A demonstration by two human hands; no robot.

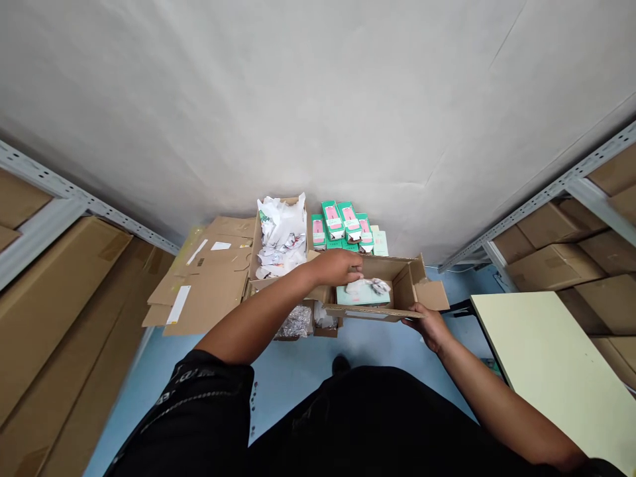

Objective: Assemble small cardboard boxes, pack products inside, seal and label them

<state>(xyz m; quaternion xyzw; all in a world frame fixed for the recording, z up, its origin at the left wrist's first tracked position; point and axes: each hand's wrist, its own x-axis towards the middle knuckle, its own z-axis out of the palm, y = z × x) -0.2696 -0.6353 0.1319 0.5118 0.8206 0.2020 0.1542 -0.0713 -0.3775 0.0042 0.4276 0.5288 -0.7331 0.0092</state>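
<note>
An open cardboard box (408, 286) is held up in front of me, its flaps folded outward. My right hand (430, 327) grips its near right corner from below. Inside, toward the left, lies a pale green carton (362, 297) with crumpled white paper (368, 286) on top. Reaching in over the box's left side, my left hand (338, 267) has its fingers curled together at the edge of this paper and appears to pinch it. The fingertips are partly hidden.
Green-and-pink cartons (342, 222) are stacked by the wall. Left of them stands a box full of crumpled paper (283, 232), beside flattened cardboard (213, 285). Bubble wrap (297, 322) sits lower down. A pale table (551, 358) is at right; shelves with boxes (556, 265) flank both sides.
</note>
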